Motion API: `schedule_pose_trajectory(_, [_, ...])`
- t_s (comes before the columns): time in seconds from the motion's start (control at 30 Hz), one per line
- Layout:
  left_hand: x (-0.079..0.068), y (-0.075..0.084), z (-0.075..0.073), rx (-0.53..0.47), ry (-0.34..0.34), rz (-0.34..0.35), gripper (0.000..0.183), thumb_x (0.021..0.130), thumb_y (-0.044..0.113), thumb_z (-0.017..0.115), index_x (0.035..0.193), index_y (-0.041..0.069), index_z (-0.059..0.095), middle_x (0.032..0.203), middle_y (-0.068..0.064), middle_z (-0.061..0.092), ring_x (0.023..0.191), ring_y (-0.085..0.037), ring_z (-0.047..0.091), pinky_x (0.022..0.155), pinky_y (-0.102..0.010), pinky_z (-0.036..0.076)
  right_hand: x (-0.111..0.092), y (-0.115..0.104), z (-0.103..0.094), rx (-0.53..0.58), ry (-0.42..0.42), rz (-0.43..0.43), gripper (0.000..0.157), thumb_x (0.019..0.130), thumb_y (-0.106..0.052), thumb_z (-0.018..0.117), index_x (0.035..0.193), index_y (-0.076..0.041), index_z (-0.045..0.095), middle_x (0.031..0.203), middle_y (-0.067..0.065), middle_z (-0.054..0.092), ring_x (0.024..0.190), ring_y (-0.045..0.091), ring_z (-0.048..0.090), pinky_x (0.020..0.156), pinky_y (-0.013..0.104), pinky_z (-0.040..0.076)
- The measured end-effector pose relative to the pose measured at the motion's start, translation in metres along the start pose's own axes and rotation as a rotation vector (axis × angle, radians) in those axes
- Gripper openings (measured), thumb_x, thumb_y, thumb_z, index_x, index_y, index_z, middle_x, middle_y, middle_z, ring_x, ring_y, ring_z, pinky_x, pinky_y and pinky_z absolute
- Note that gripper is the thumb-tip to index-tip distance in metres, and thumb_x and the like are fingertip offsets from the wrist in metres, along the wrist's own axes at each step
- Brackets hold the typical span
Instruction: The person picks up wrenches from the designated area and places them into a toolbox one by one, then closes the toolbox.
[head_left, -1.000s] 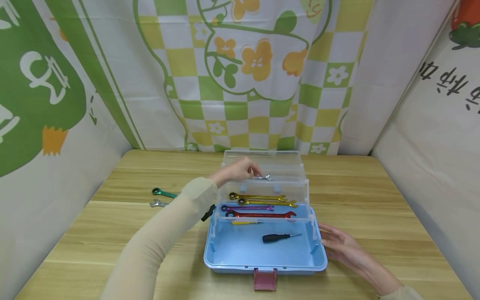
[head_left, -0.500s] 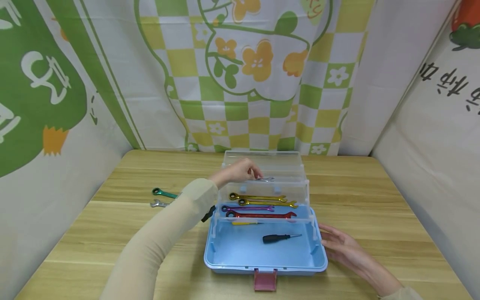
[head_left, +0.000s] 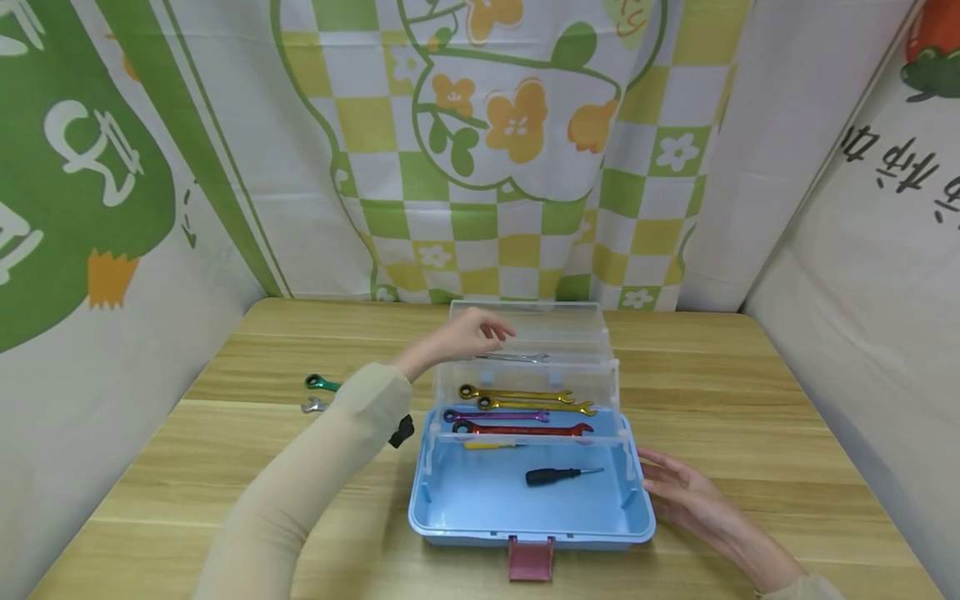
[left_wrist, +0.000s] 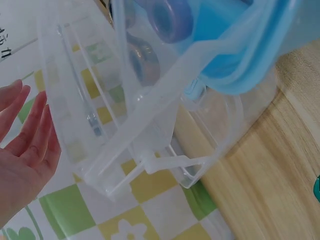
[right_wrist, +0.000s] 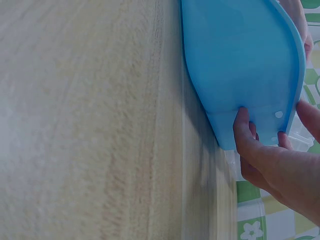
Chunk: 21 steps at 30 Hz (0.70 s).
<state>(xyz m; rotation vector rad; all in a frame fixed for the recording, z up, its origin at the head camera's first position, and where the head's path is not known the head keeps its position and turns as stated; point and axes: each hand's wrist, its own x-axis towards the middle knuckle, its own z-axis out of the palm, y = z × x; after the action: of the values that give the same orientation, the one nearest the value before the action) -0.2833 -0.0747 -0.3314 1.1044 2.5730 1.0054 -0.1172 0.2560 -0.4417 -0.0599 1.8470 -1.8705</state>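
My left hand (head_left: 472, 333) hovers over the upper clear tray of the toolbox, fingers loosely bent and holding nothing. Below it a silver wrench (head_left: 517, 357) lies in that tray. In the left wrist view the hand (left_wrist: 27, 155) is beside the clear plastic wall, fingers extended. The lower clear tray bears two gold wrenches (head_left: 517, 393), a purple wrench (head_left: 495, 416) and a red wrench (head_left: 525, 430). My right hand (head_left: 693, 497) rests against the right side of the blue toolbox (head_left: 525, 517). In the right wrist view its fingertips touch the outer wall (right_wrist: 240, 65), thumb at the rim.
Inside the blue base lie a black screwdriver (head_left: 553, 476) and a yellow-handled tool (head_left: 487, 446), partly under the tray. Left of the box, a green wrench (head_left: 321, 382), a silver wrench (head_left: 313, 405) and a black-ended item (head_left: 402, 432) are partly hidden by my left sleeve.
My left hand has let go of the silver wrench, which now lies in the upper tray, and has moved slightly left and up. The right hand stays on the box.
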Motion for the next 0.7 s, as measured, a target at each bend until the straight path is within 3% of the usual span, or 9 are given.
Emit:
schedule_pose_trajectory(0.33, [-0.032, -0.004, -0.008, -0.023, 0.126, 0.048, 0.025, 0.084, 0.006, 0.056, 0.108, -0.003, 0.059, 0.1, -0.016, 0.061, 0.084, -0.022, 0.056, 0.071, -0.031, 0.048, 0.0, 0.0, 0.001, -0.002, 0.019, 0.016, 0.066, 0.09, -0.018, 0.049, 0.138, 0.003, 0.01, 0.14, 0.031, 0.013, 0.124, 0.034, 0.031, 0.096, 0.047, 0.033])
schedule_pose_trajectory(0.7, [-0.072, -0.011, -0.004, -0.071, 0.276, -0.024, 0.022, 0.084, 0.007, 0.058, 0.105, -0.001, 0.061, 0.103, -0.013, 0.059, 0.088, -0.024, 0.055, 0.075, -0.038, 0.047, 0.0, -0.001, 0.002, 0.0, 0.024, 0.012, 0.066, 0.09, -0.017, 0.05, 0.138, 0.004, 0.01, 0.139, 0.031, 0.014, 0.122, 0.031, 0.034, 0.096, 0.046, 0.034])
